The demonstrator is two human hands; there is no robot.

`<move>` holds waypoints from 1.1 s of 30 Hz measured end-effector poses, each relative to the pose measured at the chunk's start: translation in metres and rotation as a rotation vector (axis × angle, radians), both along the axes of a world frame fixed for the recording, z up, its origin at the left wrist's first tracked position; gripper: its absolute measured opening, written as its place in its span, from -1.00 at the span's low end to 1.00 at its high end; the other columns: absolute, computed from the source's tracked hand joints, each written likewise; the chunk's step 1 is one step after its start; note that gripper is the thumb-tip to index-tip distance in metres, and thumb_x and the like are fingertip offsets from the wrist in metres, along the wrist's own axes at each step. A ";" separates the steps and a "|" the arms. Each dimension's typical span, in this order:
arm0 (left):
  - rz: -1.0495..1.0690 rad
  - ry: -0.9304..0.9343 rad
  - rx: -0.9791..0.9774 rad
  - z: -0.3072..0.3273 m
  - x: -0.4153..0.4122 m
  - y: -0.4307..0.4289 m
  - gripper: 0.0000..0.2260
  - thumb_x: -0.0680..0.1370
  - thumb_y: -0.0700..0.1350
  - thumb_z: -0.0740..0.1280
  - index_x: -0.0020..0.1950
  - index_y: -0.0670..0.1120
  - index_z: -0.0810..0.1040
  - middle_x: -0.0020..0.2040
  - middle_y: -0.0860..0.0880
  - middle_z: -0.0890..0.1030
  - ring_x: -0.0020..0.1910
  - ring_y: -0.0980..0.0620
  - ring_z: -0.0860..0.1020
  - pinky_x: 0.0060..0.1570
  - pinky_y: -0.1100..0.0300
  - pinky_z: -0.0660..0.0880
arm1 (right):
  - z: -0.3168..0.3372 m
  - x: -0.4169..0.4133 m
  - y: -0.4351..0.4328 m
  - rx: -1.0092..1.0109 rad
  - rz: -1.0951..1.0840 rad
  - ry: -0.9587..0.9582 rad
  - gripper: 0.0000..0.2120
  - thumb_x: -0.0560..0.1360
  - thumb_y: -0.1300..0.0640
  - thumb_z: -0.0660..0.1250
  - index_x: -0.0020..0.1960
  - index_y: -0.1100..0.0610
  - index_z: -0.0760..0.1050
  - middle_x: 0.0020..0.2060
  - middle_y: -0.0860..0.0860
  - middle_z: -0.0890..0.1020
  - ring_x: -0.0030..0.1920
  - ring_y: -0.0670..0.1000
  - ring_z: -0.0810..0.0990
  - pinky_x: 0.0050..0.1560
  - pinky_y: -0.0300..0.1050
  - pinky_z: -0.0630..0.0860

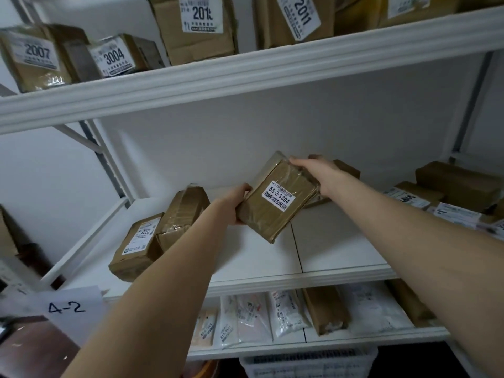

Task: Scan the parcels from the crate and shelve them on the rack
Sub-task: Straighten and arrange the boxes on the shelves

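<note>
Both the left hand (234, 204) and right hand (317, 174) grip the flat brown tape-wrapped cardboard parcel (275, 199) at opposite ends; it looks light, stiff and slick.

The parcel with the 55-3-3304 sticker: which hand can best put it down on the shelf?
Probably the left hand: it grips the parcel at its lower end, closest to the bare shelf board. The right hand only holds the raised far edge.

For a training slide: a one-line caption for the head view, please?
Left hand and right hand hold parcel 55-3-3304 above the rack's middle shelf.
</note>
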State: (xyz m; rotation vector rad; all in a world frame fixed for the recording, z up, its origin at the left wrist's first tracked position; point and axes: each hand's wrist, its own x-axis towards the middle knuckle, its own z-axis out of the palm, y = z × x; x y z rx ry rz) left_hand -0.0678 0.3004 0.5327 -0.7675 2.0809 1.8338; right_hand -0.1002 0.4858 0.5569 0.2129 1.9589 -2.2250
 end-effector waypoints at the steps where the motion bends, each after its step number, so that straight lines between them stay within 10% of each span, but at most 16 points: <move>1: -0.005 -0.002 -0.001 0.000 0.000 -0.001 -0.74 0.56 0.06 0.25 -0.09 -0.15 0.47 -0.23 -0.10 0.56 -0.28 -0.04 0.54 -0.27 0.12 0.50 | 0.000 0.001 -0.001 -0.025 -0.004 0.000 -0.08 0.31 0.06 0.59 0.54 0.08 0.19 0.24 0.18 0.56 -0.04 0.16 0.68 -0.40 -0.01 0.61; 7: -0.069 -0.083 -0.148 -0.011 0.003 -0.008 -0.54 0.50 0.25 0.25 0.00 -0.16 0.48 -0.04 -0.15 0.55 0.07 -0.15 0.56 0.18 -0.08 0.49 | -0.012 0.012 -0.014 0.022 0.051 0.017 -0.05 0.33 0.11 0.58 0.56 0.02 0.13 0.31 0.15 0.49 0.03 0.12 0.63 -0.22 0.01 0.65; 16: -0.085 -0.100 0.029 -0.037 0.000 -0.021 -0.29 0.45 0.44 0.16 0.31 -0.11 0.42 0.26 -0.19 0.48 0.23 -0.25 0.44 0.15 -0.34 0.37 | -0.072 0.009 -0.060 0.303 0.124 0.072 0.00 0.16 0.11 0.65 0.50 0.02 0.25 0.35 0.06 0.47 0.24 0.13 0.54 0.15 0.08 0.57; 22: -0.118 -0.057 -0.052 -0.032 -0.005 -0.028 -0.52 0.56 0.11 0.29 0.36 -0.16 0.38 0.29 -0.18 0.46 0.24 -0.22 0.46 0.20 -0.20 0.43 | -0.091 0.008 -0.068 0.291 0.150 -0.043 -0.52 0.38 0.20 0.53 0.20 0.18 0.38 0.08 0.11 0.60 0.06 0.15 0.63 0.10 0.14 0.59; 33: -0.145 -0.113 -0.215 -0.025 -0.008 -0.033 -0.74 0.58 -0.23 0.30 0.24 -0.26 0.42 0.29 -0.23 0.44 0.25 -0.27 0.47 0.16 -0.26 0.47 | -0.098 0.010 -0.079 0.208 0.230 -0.079 -0.58 0.49 0.11 0.45 0.30 0.13 0.43 0.05 0.12 0.64 -0.03 0.13 0.66 -0.22 -0.02 0.62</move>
